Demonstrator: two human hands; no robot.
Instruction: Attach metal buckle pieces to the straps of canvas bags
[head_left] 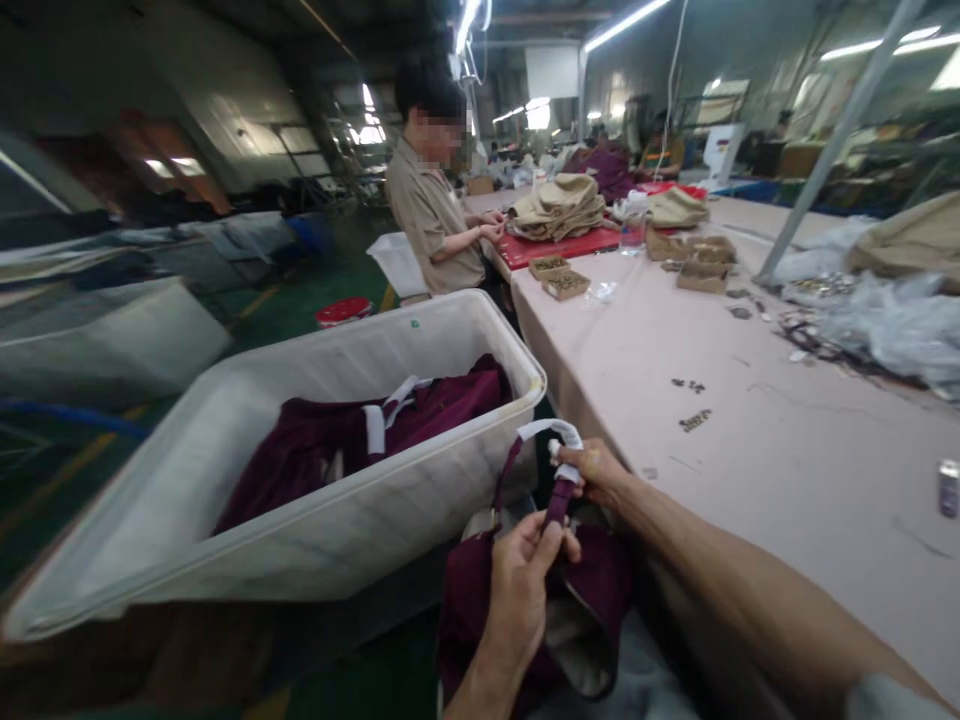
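A maroon fabric bag with a pale lining hangs below my hands, near the table's edge. My left hand is closed on its maroon strap, thumb on top. Higher up the same strap, my right hand pinches the part where a white wrap covers it. The white-wrapped part arches over to the left and runs down into a thin maroon strap end. What lies under my right fingertips is partly hidden.
A white bin holding maroon bags stands at the left. On the pale table lie small metal pieces, cardboard boxes of fittings and plastic bags. A metal pole rises at the right. Beyond the bin, a co-worker handles khaki bags.
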